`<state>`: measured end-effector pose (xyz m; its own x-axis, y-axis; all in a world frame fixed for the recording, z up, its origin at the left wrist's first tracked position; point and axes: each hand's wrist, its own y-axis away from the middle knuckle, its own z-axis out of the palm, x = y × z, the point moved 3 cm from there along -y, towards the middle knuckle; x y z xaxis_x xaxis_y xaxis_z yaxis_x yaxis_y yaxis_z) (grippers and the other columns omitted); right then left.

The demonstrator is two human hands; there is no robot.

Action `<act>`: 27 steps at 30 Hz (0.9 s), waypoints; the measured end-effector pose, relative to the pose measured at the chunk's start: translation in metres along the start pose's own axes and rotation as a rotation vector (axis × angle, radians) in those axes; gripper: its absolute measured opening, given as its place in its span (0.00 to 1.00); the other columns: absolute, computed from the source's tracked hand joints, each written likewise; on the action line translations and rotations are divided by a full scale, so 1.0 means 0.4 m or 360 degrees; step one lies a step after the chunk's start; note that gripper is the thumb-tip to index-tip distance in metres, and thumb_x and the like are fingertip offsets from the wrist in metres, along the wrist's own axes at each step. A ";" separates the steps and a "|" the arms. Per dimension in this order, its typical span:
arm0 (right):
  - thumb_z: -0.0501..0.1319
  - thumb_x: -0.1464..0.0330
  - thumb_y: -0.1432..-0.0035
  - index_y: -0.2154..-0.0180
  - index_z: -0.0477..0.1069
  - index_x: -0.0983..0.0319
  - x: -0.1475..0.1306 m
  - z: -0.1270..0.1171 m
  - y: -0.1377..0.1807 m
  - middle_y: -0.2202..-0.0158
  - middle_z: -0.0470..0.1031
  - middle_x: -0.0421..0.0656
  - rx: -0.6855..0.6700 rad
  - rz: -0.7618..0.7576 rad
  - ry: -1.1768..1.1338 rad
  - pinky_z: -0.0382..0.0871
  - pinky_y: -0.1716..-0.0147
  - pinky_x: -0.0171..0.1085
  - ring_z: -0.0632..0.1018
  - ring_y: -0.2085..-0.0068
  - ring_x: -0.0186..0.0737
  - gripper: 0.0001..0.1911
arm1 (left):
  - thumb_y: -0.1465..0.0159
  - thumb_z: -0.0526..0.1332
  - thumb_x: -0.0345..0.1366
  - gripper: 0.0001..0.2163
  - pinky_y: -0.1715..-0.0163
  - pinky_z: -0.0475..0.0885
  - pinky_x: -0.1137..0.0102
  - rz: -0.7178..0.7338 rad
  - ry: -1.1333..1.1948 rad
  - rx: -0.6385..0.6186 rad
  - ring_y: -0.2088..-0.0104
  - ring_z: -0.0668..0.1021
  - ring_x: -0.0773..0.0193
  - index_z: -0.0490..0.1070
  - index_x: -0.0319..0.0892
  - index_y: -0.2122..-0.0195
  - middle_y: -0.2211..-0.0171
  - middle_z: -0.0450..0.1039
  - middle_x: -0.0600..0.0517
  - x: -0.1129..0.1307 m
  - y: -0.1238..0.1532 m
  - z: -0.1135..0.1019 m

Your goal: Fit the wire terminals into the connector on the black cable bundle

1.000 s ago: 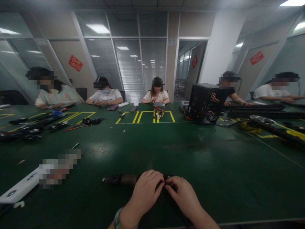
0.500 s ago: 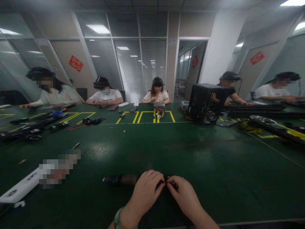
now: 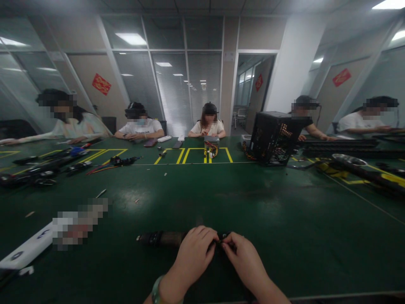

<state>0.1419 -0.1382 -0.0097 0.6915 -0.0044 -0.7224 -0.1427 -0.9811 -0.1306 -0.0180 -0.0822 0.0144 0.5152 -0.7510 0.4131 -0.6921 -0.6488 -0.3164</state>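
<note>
At the near left of the green table (image 3: 284,202), a white bar (image 3: 30,247) lies slanted, well apart from your hands. Farther back sits a tangle of black parts and coloured wires (image 3: 122,161). At near centre, a dark rod-shaped object (image 3: 169,239) lies crosswise, its pale tip pointing left. Your left hand (image 3: 198,249) hides the object's right part, thumb and fingers curled; whether they clamp it, I cannot tell. Just beside, your right hand (image 3: 242,253) has thumb and forefinger close together, their grip too small to make out. Far right stands a black computer case (image 3: 274,137).
</note>
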 end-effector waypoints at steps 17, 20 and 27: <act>0.60 0.72 0.42 0.70 0.74 0.57 -0.017 -0.006 -0.005 0.69 0.76 0.37 -0.0021 -0.0049 0.0013 0.60 0.64 0.33 0.74 0.67 0.38 0.06 | 0.37 0.60 0.28 0.06 0.54 0.64 0.64 0.0073 -0.0043 -0.0027 0.55 0.72 0.60 0.70 0.47 0.60 0.58 0.73 0.54 -0.003 0.000 0.001; 0.60 0.72 0.42 0.70 0.74 0.57 -0.024 -0.010 -0.002 0.69 0.75 0.36 -0.0016 -0.0045 0.0024 0.60 0.65 0.33 0.74 0.67 0.37 0.06 | 0.36 0.60 0.29 0.06 0.54 0.64 0.65 0.0080 -0.0044 -0.0037 0.55 0.72 0.60 0.71 0.48 0.61 0.57 0.73 0.55 -0.004 0.000 0.001; 0.59 0.72 0.42 0.66 0.74 0.57 -0.038 -0.019 0.002 0.67 0.76 0.37 -0.0087 -0.0056 0.0005 0.61 0.65 0.33 0.74 0.66 0.37 0.07 | 0.34 0.58 0.30 0.06 0.55 0.64 0.65 0.0085 -0.0075 -0.0026 0.56 0.72 0.61 0.71 0.47 0.60 0.58 0.73 0.54 0.002 -0.001 -0.003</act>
<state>0.1368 -0.1405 0.0062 0.6974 0.0297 -0.7160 -0.0793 -0.9898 -0.1182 -0.0180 -0.0823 0.0158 0.5000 -0.7898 0.3551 -0.7273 -0.6056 -0.3228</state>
